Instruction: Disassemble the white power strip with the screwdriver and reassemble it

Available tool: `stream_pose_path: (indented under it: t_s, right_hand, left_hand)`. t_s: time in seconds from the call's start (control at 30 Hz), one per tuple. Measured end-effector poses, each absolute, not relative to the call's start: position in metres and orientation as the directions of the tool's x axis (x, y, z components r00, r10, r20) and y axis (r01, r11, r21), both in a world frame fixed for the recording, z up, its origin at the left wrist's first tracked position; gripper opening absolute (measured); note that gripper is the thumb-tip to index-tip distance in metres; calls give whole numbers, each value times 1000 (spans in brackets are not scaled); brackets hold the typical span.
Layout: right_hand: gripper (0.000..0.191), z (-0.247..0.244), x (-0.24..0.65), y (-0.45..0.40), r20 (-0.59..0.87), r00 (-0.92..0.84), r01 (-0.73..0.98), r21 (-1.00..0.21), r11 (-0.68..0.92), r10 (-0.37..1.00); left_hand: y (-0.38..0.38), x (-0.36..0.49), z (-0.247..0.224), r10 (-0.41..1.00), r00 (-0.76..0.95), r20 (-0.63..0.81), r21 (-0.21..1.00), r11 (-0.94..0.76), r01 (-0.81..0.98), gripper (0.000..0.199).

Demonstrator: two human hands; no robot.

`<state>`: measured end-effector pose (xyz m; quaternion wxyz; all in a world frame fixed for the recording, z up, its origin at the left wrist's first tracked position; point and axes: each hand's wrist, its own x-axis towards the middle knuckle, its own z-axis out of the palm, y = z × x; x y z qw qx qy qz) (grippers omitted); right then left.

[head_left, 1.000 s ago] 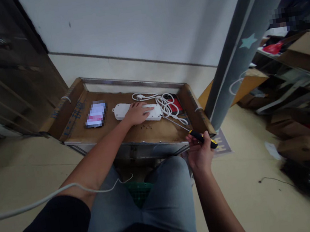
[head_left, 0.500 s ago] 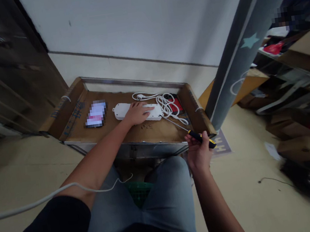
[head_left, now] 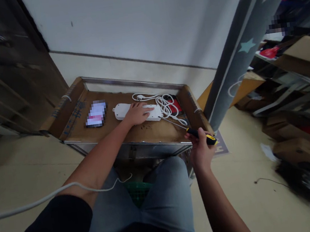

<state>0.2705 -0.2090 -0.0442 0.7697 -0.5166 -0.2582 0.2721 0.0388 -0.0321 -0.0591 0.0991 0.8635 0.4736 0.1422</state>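
My left hand [head_left: 137,113] lies across a white power strip [head_left: 122,110], its fingers over the top and holding it on the board. The strip is underside up, with small holes visible. In my right hand [head_left: 201,146] is a long screwdriver [head_left: 211,139] with a black and yellow handle. Its thin shaft slants up and left, and the tip is at the strip's right end; whether it touches cannot be made out. Several small screws [head_left: 146,127] lie just in front of the strip. A white cord [head_left: 166,108] with a plug is coiled at its right.
A phone [head_left: 95,114] with a blurred screen lies at the left of the cardboard-lined tray table [head_left: 111,134]. Something red and black [head_left: 175,105] sits under the cord. A grey post [head_left: 228,45] stands at right, with cardboard boxes [head_left: 306,157] beyond. A white cable [head_left: 40,198] crosses my left arm.
My right hand has shifted slightly right, and the screwdriver handle has turned to show more yellow and lies a bit flatter. My left hand and the power strip stay in place.
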Motion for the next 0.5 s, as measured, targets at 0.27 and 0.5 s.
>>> stream_pose_path:
  t_s: [0.27,0.5]
  right_hand:
    - [43,12,276,-194,327,506,248,-942,228,798]
    - [44,62,268,-170,406,274,502,-834,230,872]
  left_hand:
    - [-34,37,-58,842,514,162,301,-538,787,47]
    - [-30,38,-62,838,520,165,284,-545,789,48]
